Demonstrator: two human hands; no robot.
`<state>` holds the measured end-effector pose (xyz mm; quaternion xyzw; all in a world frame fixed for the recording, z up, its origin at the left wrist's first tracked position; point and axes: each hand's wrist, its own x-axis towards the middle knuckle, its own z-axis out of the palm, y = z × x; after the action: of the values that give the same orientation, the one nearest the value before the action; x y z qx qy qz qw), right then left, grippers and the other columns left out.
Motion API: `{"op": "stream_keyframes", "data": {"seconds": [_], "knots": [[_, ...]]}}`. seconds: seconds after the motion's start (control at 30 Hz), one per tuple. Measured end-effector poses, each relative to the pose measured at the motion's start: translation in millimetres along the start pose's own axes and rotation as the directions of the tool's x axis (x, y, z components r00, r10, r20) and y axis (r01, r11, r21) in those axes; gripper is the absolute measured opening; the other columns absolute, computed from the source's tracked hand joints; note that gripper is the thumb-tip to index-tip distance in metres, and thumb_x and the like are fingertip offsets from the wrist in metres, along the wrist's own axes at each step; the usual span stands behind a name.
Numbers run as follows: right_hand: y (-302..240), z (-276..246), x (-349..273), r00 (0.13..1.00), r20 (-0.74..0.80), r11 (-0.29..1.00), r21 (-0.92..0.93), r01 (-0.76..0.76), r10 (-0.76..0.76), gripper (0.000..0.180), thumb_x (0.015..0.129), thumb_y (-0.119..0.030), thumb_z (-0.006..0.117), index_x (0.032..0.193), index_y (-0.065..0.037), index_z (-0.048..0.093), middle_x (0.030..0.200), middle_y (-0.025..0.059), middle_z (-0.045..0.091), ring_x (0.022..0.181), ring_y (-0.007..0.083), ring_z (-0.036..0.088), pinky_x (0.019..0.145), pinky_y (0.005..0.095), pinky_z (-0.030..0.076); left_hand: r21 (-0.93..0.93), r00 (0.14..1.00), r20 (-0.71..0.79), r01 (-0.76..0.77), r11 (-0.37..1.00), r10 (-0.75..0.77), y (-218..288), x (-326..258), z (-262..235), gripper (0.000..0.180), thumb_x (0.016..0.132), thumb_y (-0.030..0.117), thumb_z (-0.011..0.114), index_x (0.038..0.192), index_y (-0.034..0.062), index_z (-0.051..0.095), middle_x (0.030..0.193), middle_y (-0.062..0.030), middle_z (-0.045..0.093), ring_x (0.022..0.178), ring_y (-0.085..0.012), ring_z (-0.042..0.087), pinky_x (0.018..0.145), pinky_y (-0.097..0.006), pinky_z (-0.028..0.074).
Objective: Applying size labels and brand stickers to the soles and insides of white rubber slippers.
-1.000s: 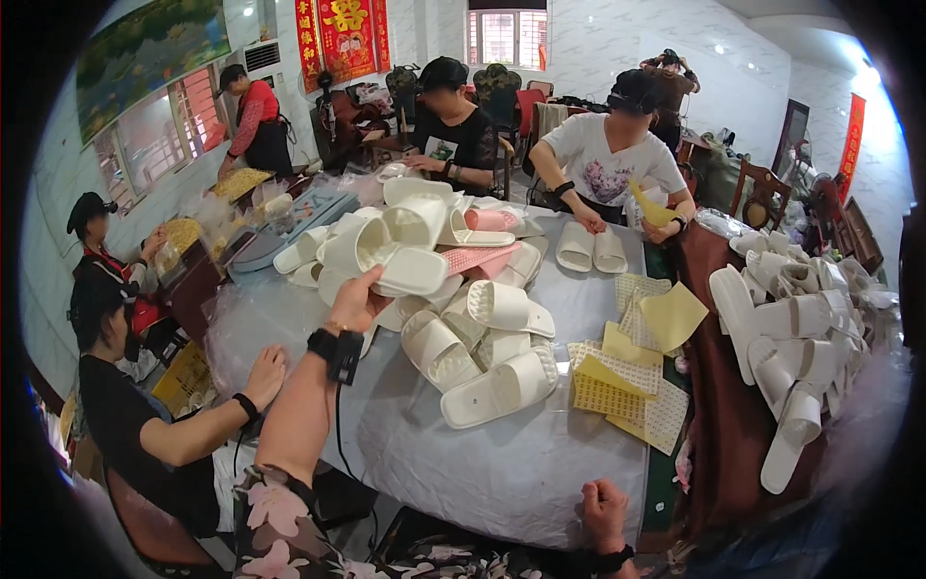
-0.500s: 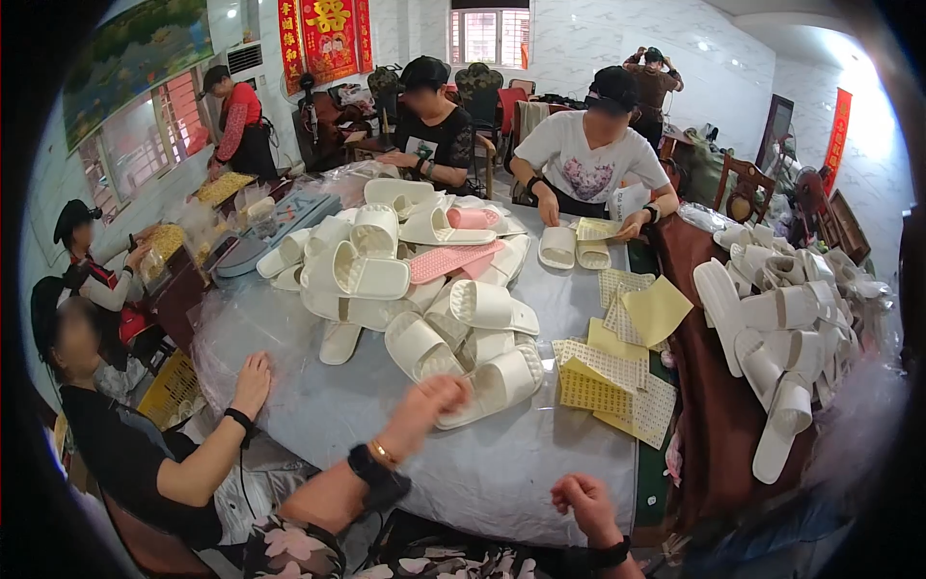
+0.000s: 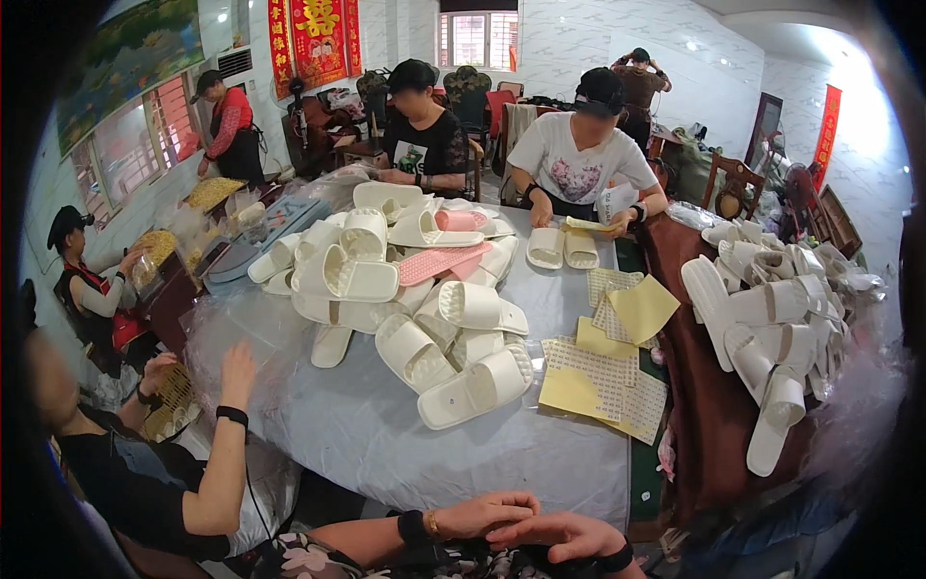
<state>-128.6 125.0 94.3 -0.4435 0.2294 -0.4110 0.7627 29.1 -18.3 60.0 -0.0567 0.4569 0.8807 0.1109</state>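
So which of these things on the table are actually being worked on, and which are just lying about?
Worked on:
- white slippers, heaped mid-table
- yellow sheets, beside the heap
- left hand and right hand, empty, resting together at the table edge

Lying about:
- wooden chair
- red wall banners

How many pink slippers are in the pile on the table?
2: one pale pink slide slipper lies at the far side of the pile, and one pink slipper sole-up sits just nearer. Others may be hidden under the white ones.
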Motion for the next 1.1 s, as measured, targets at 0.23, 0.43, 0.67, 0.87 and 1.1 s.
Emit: {"op": "stream_keyframes", "data": {"seconds": [0.23, 0.43, 0.67, 0.87, 1.1], "knots": [[-30.0, 9.0, 2.8, 0.956, 0.062, 0.921, -0.292, -0.259, 0.288, 0.077, 0.088, -0.052, 0.067, 0.142, -0.002, 0.046, 0.135, 0.0151, 0.054, 0.121, 0.0235, 0.051, 0.102, 0.0407, 0.041, -0.023, 0.999, 0.03, -0.042, 0.999, 0.043, -11.0, 14.7, 19.8, 0.022, 0.101, 0.021, 0.047, 0.11, 0.0021, 0.055, 0.107, -0.0026, 0.051, 0.099, -0.0078, 0.051, 0.086, -0.02, 0.042], [-24.1, 8.6, -3.7, 0.996, 0.08, 0.934, -0.352, 0.057, -0.031, 0.078, 0.088, -0.053, 0.066, 0.142, 0.0, 0.045, 0.137, 0.0153, 0.053, 0.12, 0.0264, 0.052, 0.1, 0.0417, 0.041, -0.085, 0.99, 0.117, 0.095, 0.992, -0.084, -10.9, 5.9, 4.0, 0.022, 0.099, 0.017, 0.05, 0.114, 0.0018, 0.052, 0.108, -0.0036, 0.052, 0.1, -0.0088, 0.051, 0.087, -0.02, 0.042], [-20.3, 7.3, 6.3, 0.942, 0.082, 0.846, -0.47, -0.252, 0.325, 0.079, 0.088, -0.052, 0.067, 0.142, 0.001, 0.045, 0.143, 0.0166, 0.048, 0.128, 0.0275, 0.047, 0.105, 0.0423, 0.038, -0.096, 0.998, -0.003, 0.054, 0.994, -0.055, -6.7, 10.7, 27.4, 0.021, 0.099, 0.017, 0.05, 0.113, 0.0024, 0.052, 0.099, -0.0005, 0.053, 0.092, -0.0062, 0.052, 0.078, -0.019, 0.044], [-20.4, -1.0, -3.3, 0.986, 0.164, 0.861, -0.497, 0.105, -0.025, 0.082, 0.087, -0.051, 0.068, 0.142, 0.004, 0.044, 0.141, 0.0182, 0.049, 0.119, 0.0274, 0.053, 0.099, 0.0416, 0.042, -0.145, 0.986, 0.156, 0.077, 0.986, -0.054, -15.4, 4.4, 3.2, 0.022, 0.098, 0.018, 0.049, 0.113, 0.0018, 0.052, 0.103, -0.003, 0.051, 0.099, -0.0088, 0.051, 0.086, -0.021, 0.044], [0.3, -3.9, 5.4, 0.978, 0.2, 0.869, -0.492, 0.049, 0.058, 0.085, 0.089, -0.053, 0.064, 0.145, 0.004, 0.037, 0.146, 0.0187, 0.044, 0.137, 0.0263, 0.039, 0.114, 0.0367, 0.027, -0.03, 0.99, 0.099, 0.106, 0.994, -0.103, -16.0, 9.1, 12.9, 0.027, 0.099, 0.016, 0.049, 0.121, 0.0001, 0.052, 0.112, -0.0054, 0.056, 0.105, -0.013, 0.056, 0.093, -0.026, 0.045]]}}
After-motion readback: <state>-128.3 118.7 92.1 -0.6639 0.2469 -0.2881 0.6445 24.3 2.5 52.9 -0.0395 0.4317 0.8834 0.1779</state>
